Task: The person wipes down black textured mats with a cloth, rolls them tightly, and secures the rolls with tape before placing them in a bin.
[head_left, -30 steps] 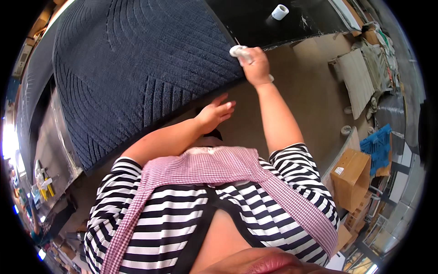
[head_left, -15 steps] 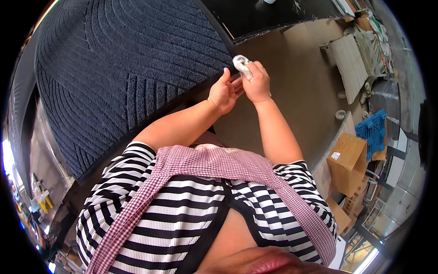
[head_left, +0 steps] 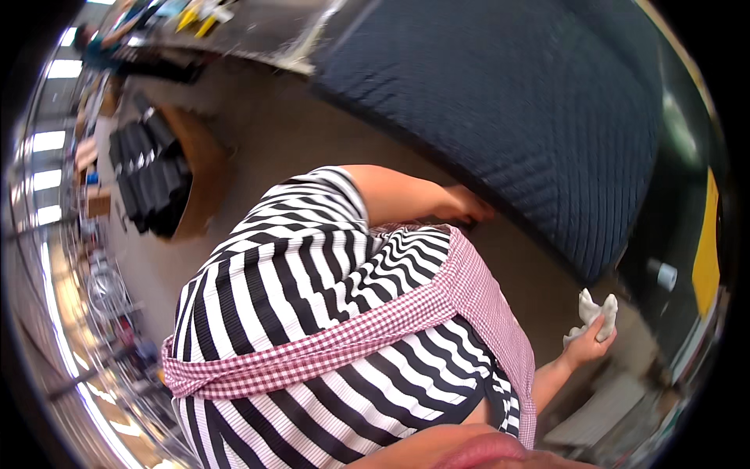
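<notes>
Cloth — in right hand

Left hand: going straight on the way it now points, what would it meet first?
Probably the near edge of the dark ribbed mat; depth is unclear, so the left hand might pass beneath it.

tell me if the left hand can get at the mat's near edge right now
Probably yes: the left hand is right by the near edge of the mat, with nothing visible between them. Blur hides whether it already touches.
</notes>
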A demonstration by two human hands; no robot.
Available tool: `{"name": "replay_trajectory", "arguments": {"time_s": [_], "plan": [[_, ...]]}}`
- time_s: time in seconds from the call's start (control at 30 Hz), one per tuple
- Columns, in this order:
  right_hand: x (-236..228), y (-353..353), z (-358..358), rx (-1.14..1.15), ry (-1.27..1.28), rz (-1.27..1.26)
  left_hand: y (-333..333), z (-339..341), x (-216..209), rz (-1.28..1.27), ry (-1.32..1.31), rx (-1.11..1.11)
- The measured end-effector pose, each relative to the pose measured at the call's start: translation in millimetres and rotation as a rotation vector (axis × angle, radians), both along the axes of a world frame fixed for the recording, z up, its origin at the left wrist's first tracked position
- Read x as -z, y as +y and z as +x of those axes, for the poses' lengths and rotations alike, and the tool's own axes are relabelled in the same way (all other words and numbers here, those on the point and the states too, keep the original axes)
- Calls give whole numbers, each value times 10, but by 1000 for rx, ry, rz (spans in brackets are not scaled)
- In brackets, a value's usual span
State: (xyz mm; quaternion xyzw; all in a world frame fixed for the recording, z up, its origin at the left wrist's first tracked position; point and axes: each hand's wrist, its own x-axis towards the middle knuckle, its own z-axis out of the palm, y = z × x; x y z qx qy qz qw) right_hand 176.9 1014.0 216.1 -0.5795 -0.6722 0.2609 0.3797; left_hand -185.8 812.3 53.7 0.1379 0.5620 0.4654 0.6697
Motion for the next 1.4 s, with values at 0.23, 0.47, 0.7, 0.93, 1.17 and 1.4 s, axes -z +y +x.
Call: {"name": "replay_trajectory", "arguments": {"time_s": [0.23, 0.47, 0.7, 0.93, 1.17, 1.4], "plan": [[-228, 33, -1844, -689, 20, 369, -1782, -1374, -934, 256, -82, -1046], [-371, -599, -3493, -1133, 137, 287, -2017, -1676, -1023, 537, -104, -1176], [-292, -1106, -4599, -1433, -23, 547, -1858, -1844, -789, 305, -92, -1462], [-180, -2007, -5820, -1768, -99, 970, -1890, -2132, -805, -114, 723, -1782], [59, -1846, -7033, -1696, -444, 1075, -1721, -2367, -1461, -90, 1690, -848], [55, -351, -8226, -1344, -680, 1089, -1216, -2925, -1521, -9, 1738, -272]]}}
